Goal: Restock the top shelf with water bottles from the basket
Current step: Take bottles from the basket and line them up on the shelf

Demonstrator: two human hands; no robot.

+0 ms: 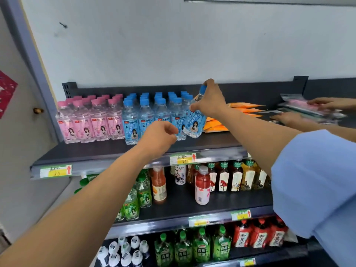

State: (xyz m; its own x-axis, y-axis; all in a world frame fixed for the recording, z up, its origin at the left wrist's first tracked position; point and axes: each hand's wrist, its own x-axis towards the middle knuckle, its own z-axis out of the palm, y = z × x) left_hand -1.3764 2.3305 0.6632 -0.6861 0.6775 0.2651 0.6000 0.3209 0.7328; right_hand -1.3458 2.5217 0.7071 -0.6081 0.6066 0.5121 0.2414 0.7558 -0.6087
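Gripping a clear plastic water bottle with blue cap and blue label [194,120] by its neck and shoulder, right hand [209,99] at frame centre, fingers curled shut around it, cap poking out above the knuckles. Bottle tilted, base touching or just above the dark grey top shelf [107,151], at the right end of the row of matching blue-capped bottles [154,114]. Left hand [160,138] lower and left of it, loosely curled, thumb and fingers nearly pinched; hard to tell whether touching the front blue bottle behind it, nothing clearly held. Left of the blue group, a block of clear bottles with pink caps and pink labels [90,120], ribbed and glossy. Right of the held bottle, flat orange packets [240,110] lying on the shelf, partly hidden by the right forearm. At far right, another person's two hands [308,112] on blurred plastic-wrapped packets [308,106], cut off by the frame edge. Light blue sleeve [316,185] covering the lower right, hiding part of the lower shelves. Below, green, red and brown drink bottles [223,178], labels too small to read. Basket out of view.
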